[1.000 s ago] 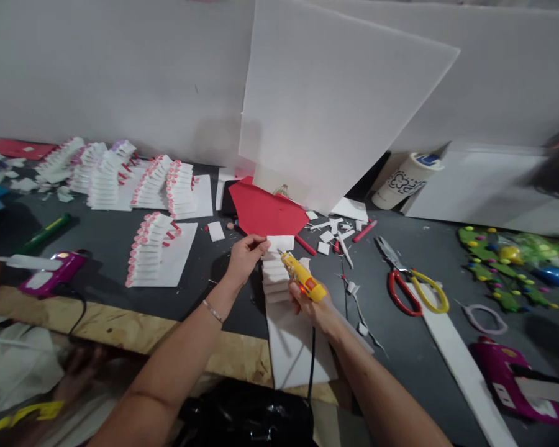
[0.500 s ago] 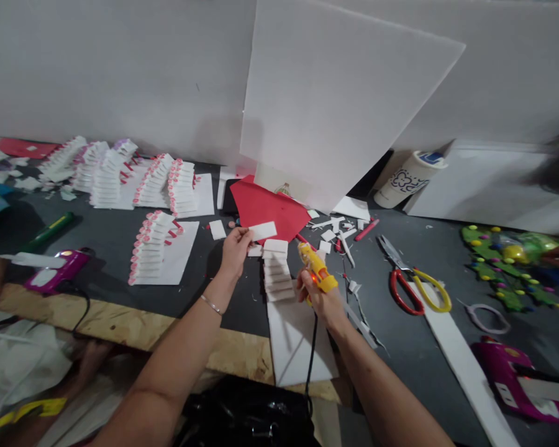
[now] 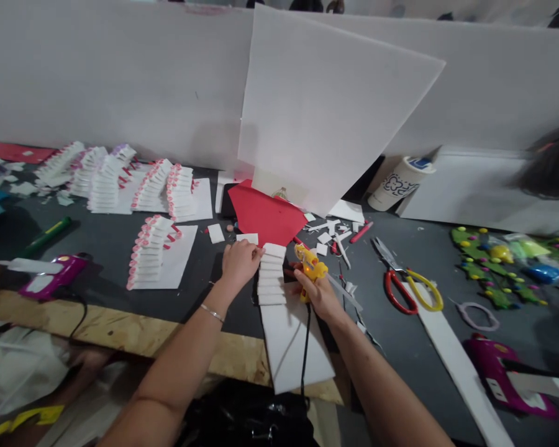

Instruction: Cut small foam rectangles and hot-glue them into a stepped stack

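Note:
My left hand [image 3: 242, 258] is closed, its fingertips pinched at the left end of the top white foam-like strip [image 3: 274, 251]. That strip lies at the upper end of a row of overlapping white strips [image 3: 271, 282] on a white board [image 3: 294, 354]. Right of the row, my right hand [image 3: 317, 294] grips a yellow hot glue gun [image 3: 311, 268] with an orange light glowing on it. Its black cord hangs down over the board. Another white piece [image 3: 246, 238] shows just beyond my left hand, partly covered by it.
Finished-looking fans of white strips with pink edges [image 3: 151, 251] stand at the left. Scissors [image 3: 403, 282], white scraps [image 3: 335, 234], red sheet [image 3: 263, 214] and a paper cup [image 3: 398, 183] lie beyond. Purple power blocks [image 3: 53, 276] sit at both sides. A person sits at lower left.
My left hand has lowered the white strip from above the board to the top of the row. The glue gun stays in my right hand, and the view has tilted slightly upward.

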